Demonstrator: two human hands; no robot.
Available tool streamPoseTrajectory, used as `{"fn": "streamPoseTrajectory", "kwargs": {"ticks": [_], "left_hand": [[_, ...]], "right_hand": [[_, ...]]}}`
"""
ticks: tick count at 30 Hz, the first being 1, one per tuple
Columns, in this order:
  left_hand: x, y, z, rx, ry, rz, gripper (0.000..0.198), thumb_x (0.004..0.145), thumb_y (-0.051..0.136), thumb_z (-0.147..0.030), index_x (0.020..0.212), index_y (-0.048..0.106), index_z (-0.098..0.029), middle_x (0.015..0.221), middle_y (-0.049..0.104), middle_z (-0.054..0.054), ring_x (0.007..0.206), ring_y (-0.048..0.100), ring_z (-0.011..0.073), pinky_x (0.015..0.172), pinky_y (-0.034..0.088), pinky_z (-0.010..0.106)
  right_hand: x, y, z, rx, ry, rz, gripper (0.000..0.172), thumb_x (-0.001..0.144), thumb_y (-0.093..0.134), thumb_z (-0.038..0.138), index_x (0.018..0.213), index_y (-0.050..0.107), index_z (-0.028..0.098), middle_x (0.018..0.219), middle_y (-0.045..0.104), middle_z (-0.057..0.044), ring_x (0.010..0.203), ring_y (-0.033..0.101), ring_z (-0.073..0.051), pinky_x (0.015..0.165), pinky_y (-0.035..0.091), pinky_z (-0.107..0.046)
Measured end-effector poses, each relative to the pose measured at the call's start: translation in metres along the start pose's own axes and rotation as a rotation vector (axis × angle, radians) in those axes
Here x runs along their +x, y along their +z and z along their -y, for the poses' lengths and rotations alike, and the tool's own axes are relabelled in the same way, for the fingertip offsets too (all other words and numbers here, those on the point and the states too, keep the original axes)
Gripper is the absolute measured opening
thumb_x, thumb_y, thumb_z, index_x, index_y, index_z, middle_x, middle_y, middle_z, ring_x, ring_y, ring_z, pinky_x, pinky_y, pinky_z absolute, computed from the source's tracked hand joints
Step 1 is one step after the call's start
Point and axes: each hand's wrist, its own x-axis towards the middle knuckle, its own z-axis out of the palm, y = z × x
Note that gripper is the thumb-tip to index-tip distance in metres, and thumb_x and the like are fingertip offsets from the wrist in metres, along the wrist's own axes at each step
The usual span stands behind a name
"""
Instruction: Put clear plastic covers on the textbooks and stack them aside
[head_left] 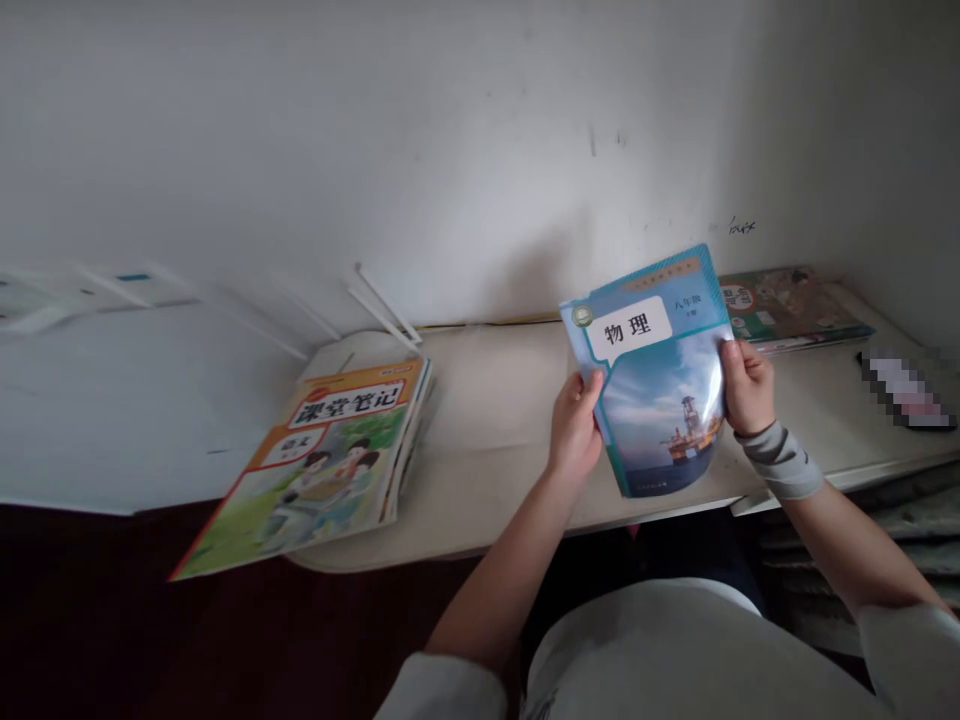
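A blue physics textbook (660, 380), its cover showing a sea rig under a cloudy sky, is held up tilted above the desk. My left hand (576, 428) grips its left edge, thumb on the front cover. On the opposite edge, my right hand (748, 388) is closed around the book, also with the thumb in front; a grey wristband (781, 460) circles that wrist. The fingers behind the book are hidden.
The pale desk (487, 400) runs along a white wall. At its left end, a stack of books (337, 460) overhangs the edge. Several more books (795, 310) lie at the right, near a blurred-out phone-like object (904, 392).
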Motion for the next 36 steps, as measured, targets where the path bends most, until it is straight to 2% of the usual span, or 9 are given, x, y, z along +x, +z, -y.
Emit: {"fn": "streamPoseTrajectory", "kwargs": {"ticks": [6, 9, 14, 18, 23, 26, 31, 33, 36], "left_hand": [[0.009, 0.003, 0.018, 0.011, 0.020, -0.200, 0.049, 0.077, 0.053, -0.059, 0.098, 0.064, -0.017, 0.106, 0.067, 0.007, 0.099, 0.061, 0.0221, 0.081, 0.050, 0.029], [0.004, 0.007, 0.015, -0.030, 0.053, -0.271, 0.054, 0.075, 0.050, -0.065, 0.096, 0.066, -0.018, 0.103, 0.068, 0.007, 0.100, 0.062, 0.0228, 0.083, 0.049, 0.029], [-0.011, 0.021, -0.004, -0.327, -0.208, 0.016, 0.074, 0.070, 0.041, -0.076, 0.103, 0.063, -0.013, 0.098, 0.069, 0.011, 0.103, 0.060, 0.0293, 0.088, 0.048, 0.040], [-0.019, 0.015, 0.000, -0.432, -0.390, 0.202, 0.082, 0.067, 0.039, -0.081, 0.104, 0.062, -0.011, 0.099, 0.068, 0.013, 0.104, 0.059, 0.0320, 0.089, 0.047, 0.045], [-0.002, -0.010, 0.028, 0.024, -0.154, -0.121, 0.066, 0.072, 0.045, -0.072, 0.103, 0.059, -0.016, 0.103, 0.065, 0.012, 0.101, 0.059, 0.0269, 0.087, 0.047, 0.040], [0.017, -0.019, 0.027, 0.419, 0.121, -0.140, 0.063, 0.072, 0.056, -0.063, 0.117, 0.049, -0.020, 0.119, 0.055, 0.013, 0.109, 0.054, 0.0256, 0.089, 0.046, 0.040], [0.036, -0.006, -0.027, 0.784, 0.603, 0.133, 0.068, 0.077, 0.059, -0.048, 0.135, 0.032, -0.023, 0.141, 0.035, 0.014, 0.129, 0.035, 0.0265, 0.105, 0.029, 0.046], [0.037, 0.004, -0.050, 0.843, 0.577, 0.400, 0.064, 0.077, 0.061, -0.042, 0.134, 0.036, -0.025, 0.137, 0.041, 0.011, 0.124, 0.042, 0.0264, 0.102, 0.033, 0.044], [0.034, 0.010, -0.066, 0.801, 0.296, 0.700, 0.060, 0.075, 0.065, -0.037, 0.131, 0.043, -0.029, 0.131, 0.049, 0.008, 0.101, 0.058, 0.0232, 0.082, 0.050, 0.035]], "right_hand": [[0.000, 0.008, 0.020, 0.076, -0.078, -0.054, 0.047, 0.083, 0.046, 0.055, 0.054, 0.034, 0.020, 0.054, 0.029, 0.005, 0.053, 0.029, -0.009, 0.050, 0.027, -0.024], [-0.007, 0.012, 0.016, 0.219, 0.015, 0.017, 0.043, 0.080, 0.052, 0.053, 0.055, 0.040, 0.020, 0.053, 0.032, 0.006, 0.051, 0.029, -0.008, 0.048, 0.027, -0.023], [-0.035, 0.044, 0.004, 0.647, 0.500, 0.264, 0.041, 0.070, 0.061, 0.058, 0.064, 0.049, 0.019, 0.052, 0.044, 0.005, 0.046, 0.034, -0.008, 0.045, 0.032, -0.023], [-0.060, 0.059, 0.002, 0.791, 0.706, 0.403, 0.037, 0.071, 0.063, 0.055, 0.067, 0.053, 0.020, 0.056, 0.052, 0.004, 0.049, 0.041, -0.009, 0.050, 0.039, -0.025], [-0.050, 0.021, 0.020, 0.667, 0.485, 0.239, 0.039, 0.073, 0.061, 0.054, 0.061, 0.047, 0.020, 0.050, 0.040, 0.007, 0.044, 0.030, -0.006, 0.041, 0.027, -0.022], [-0.026, -0.010, 0.039, 0.458, 0.250, 0.281, 0.043, 0.077, 0.059, 0.052, 0.056, 0.041, 0.019, 0.048, 0.032, 0.007, 0.044, 0.025, -0.005, 0.040, 0.020, -0.021], [0.007, -0.035, 0.058, 0.304, 0.203, 0.768, 0.043, 0.081, 0.054, 0.051, 0.057, 0.039, 0.018, 0.050, 0.030, 0.008, 0.044, 0.026, -0.004, 0.041, 0.020, -0.020], [0.011, -0.039, 0.060, 0.313, 0.258, 0.939, 0.043, 0.082, 0.053, 0.051, 0.058, 0.040, 0.018, 0.050, 0.030, 0.008, 0.043, 0.025, -0.004, 0.040, 0.020, -0.019], [0.011, -0.044, 0.057, 0.388, 0.328, 1.055, 0.042, 0.081, 0.054, 0.051, 0.060, 0.040, 0.018, 0.051, 0.031, 0.009, 0.043, 0.026, -0.003, 0.039, 0.021, -0.018]]}}
